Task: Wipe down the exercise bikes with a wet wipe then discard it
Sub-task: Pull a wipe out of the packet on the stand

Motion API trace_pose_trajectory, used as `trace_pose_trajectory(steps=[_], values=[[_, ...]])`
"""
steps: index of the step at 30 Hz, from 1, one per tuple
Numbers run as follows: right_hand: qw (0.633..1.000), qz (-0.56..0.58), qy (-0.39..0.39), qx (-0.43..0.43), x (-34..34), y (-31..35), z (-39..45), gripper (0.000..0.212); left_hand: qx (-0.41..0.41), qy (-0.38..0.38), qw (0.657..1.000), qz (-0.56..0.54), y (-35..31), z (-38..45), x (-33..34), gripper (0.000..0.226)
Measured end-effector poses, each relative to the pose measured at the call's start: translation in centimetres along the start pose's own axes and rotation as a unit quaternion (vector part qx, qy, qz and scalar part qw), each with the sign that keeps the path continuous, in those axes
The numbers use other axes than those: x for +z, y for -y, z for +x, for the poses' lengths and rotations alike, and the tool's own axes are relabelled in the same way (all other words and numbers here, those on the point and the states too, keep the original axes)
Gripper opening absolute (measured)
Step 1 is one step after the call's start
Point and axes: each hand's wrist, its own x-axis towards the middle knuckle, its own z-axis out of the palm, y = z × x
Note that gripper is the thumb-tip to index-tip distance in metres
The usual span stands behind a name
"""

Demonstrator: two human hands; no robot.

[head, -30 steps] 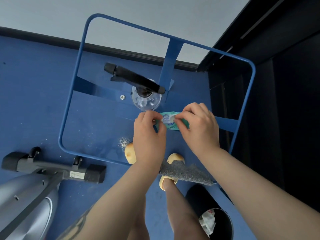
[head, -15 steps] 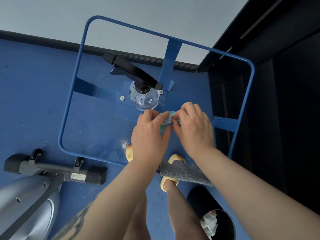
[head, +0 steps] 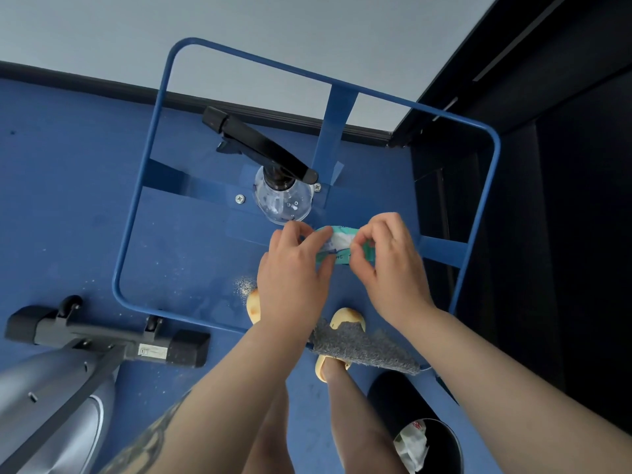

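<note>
A teal and white wet wipe pack (head: 338,242) lies on a glass-topped table with a blue frame (head: 136,213). My left hand (head: 294,271) holds the pack's left end with thumb and fingers. My right hand (head: 390,265) pinches at the white top of the pack with curled fingers. The base of a grey exercise bike (head: 61,364) stands on the floor at lower left. A black bin (head: 444,439) with crumpled white wipes inside sits at lower right.
A clear spray bottle with a black trigger head (head: 273,179) stands on the glass just behind the pack. A grey cloth (head: 359,347) lies at the table's near edge. My feet in yellow slippers show through the glass. A dark doorway is at right.
Both hands stayed on the pack. They drew together half a second ago and have now spread slightly, showing more of the pack's white top.
</note>
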Motion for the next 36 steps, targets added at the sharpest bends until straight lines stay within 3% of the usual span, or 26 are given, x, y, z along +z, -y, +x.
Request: trace_pose_trajectory(steps=[3, 9, 17, 22, 29, 36], values=[[0.999, 0.036, 0.001, 0.009, -0.3, 0.3, 0.0, 0.016, 0.005, -0.002, 1.000, -0.005, 0.0, -0.1, 0.0, 0.034], [1.000, 0.003, 0.003, 0.005, -0.1, 0.2, 0.0, 0.011, 0.029, -0.003, 0.999, -0.021, -0.1, -0.1, 0.1, 0.039], [0.982, 0.162, 0.002, 0.096, -0.3, 0.3, -1.2, 0.008, 0.051, 0.000, 0.998, 0.043, -0.1, 0.5, 0.5, 0.030], [0.972, 0.194, -0.030, 0.129, -0.9, 0.8, -2.0, 0.005, 0.076, -0.009, 0.995, 0.065, -0.2, 0.5, 0.7, 0.028], [0.955, 0.246, -0.049, 0.157, -1.6, 1.3, -2.4, 0.008, 0.033, -0.011, 0.999, 0.024, -1.0, 0.8, 0.7, 0.025], [0.938, 0.276, -0.037, 0.206, -1.9, 1.1, -1.1, 0.012, 0.049, 0.012, 0.998, -0.046, -0.7, 0.7, 0.9, 0.027]])
